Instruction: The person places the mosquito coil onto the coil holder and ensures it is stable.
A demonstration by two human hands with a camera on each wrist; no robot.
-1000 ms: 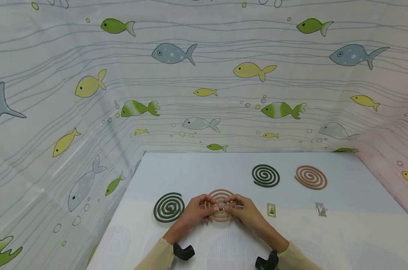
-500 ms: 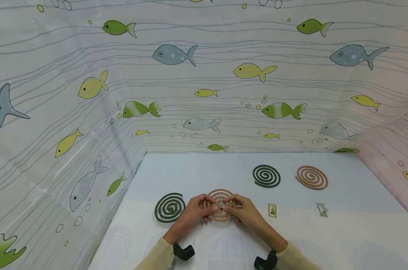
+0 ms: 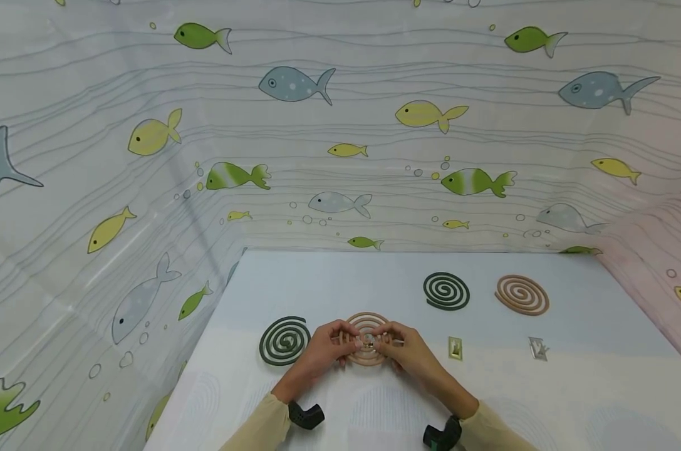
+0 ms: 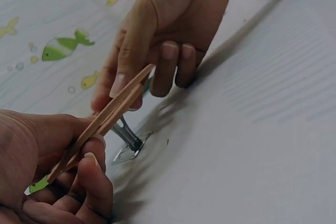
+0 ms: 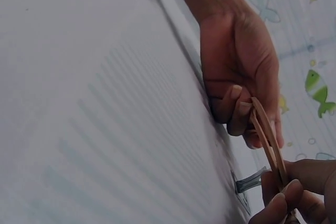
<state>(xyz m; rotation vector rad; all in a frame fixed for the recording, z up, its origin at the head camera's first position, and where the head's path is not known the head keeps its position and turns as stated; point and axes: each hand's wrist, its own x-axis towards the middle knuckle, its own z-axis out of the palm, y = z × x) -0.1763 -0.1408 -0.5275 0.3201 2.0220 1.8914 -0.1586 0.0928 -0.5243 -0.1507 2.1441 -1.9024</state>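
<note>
Both hands hold a brown spiral coil [image 3: 367,360] by its two sides. The left hand [image 3: 320,352] pinches its left side, thumb near the centre; the right hand [image 3: 410,354] pinches the right side the same way. Edge-on in the left wrist view, the coil [image 4: 105,119] stands tilted above the table between the left hand [image 4: 58,166] and the right hand [image 4: 163,35]. A small metal stand [image 4: 126,135] reaches up from the table to the coil; the right wrist view shows this stand [image 5: 249,181] too, its top hidden by fingers.
A dark green coil [image 3: 285,340] lies close left of the left hand. Farther back on the right are another green coil [image 3: 446,291] and a brown coil [image 3: 522,294]. A gold-coloured metal piece [image 3: 455,348] and a silver one [image 3: 538,349] lie right of the right hand.
The head view has shifted slightly. Both hands keep their grip on the brown coil, with only tiny finger movement near its centre.
</note>
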